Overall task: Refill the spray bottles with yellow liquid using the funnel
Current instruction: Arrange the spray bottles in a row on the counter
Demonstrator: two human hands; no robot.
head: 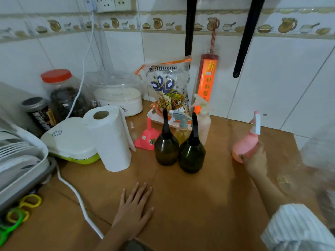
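Left hand (135,209) flat on counter (199,196), right hand (254,158) gripping tilted pink spray bottle (244,144)

Pink spray bottle (244,145) tilted at right; pink funnel (147,137) inverted beside two dark bottles (166,149).

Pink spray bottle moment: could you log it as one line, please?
right hand grips pink spray bottle | left hand flat on counter | funnel untouched

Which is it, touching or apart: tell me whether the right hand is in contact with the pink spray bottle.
Touching. The head view shows the right hand gripping the pink spray bottle from below, fingers wrapped round its body.
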